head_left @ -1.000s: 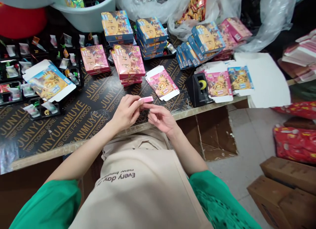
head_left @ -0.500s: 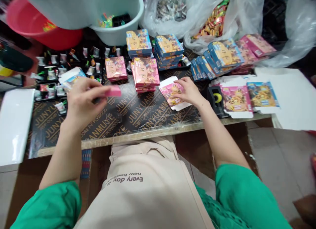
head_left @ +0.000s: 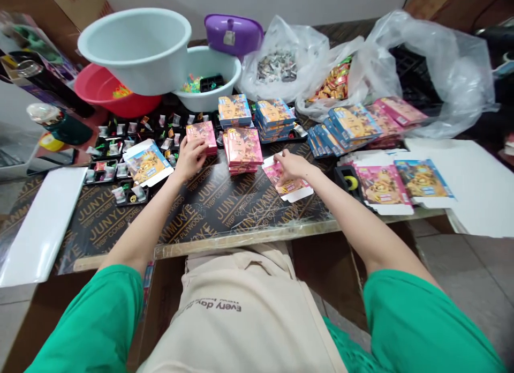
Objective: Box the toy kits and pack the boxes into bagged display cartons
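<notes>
Pink boxes [head_left: 244,146] carry yellowish print | flat cartons [head_left: 296,187] show pink panels, white flaps | blue boxes [head_left: 276,112] have yellow-and-blue tops | tabletop [head_left: 219,215] repeats gold lettering over black | trays [head_left: 129,202] are black | sleeves [head_left: 96,314] are green | apron [head_left: 241,335] is beige with dark lettering | large basin [head_left: 132,73] is pale blue | tape [head_left: 352,183] is yellow

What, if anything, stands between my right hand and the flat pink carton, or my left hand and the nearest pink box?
Nothing visible either way: the right hand is over the flat pink carton, and the left hand is against the pink box. The taller pink stack stands between the hands.
</notes>
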Demonstrator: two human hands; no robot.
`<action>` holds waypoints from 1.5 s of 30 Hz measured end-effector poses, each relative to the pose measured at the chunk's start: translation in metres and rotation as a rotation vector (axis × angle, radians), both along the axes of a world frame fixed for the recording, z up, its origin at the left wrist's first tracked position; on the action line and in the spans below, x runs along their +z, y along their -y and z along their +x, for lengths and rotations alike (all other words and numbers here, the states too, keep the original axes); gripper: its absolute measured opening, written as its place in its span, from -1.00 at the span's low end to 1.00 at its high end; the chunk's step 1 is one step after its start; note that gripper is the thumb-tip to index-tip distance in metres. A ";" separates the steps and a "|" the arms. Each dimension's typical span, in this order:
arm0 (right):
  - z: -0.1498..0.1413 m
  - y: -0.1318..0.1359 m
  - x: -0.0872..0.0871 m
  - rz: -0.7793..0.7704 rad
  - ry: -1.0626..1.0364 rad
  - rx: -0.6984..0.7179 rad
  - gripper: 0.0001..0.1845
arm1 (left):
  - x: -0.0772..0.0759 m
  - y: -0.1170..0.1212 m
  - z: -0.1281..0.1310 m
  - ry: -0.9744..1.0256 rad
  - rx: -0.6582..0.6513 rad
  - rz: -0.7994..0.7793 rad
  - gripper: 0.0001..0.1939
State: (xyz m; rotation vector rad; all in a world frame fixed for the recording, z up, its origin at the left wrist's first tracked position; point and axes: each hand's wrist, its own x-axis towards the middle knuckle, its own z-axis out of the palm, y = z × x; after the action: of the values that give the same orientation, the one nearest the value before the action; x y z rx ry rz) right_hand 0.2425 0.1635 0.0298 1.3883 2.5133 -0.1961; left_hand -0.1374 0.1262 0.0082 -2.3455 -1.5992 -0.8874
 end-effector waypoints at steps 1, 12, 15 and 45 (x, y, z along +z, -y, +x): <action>-0.002 -0.002 -0.001 0.000 0.012 0.013 -0.05 | -0.001 0.009 0.002 0.032 0.015 0.027 -0.73; 0.040 0.054 0.032 0.356 -0.379 -0.280 -0.44 | 0.025 0.143 0.077 0.740 -0.098 -0.300 -0.63; 0.030 0.104 0.055 0.332 -0.819 -0.208 -0.60 | 0.026 0.154 0.106 1.026 -0.276 -0.653 -0.37; -0.075 0.197 -0.043 -0.273 -1.689 -0.689 -0.59 | 0.011 0.171 0.153 1.785 -0.020 -0.709 -0.59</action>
State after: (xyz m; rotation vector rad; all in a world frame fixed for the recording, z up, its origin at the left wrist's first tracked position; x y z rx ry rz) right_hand 0.1678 -0.0334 -0.0130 2.3773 2.3105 -2.6213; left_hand 0.0157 -0.0446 0.0191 -1.4066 -2.5152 -3.3640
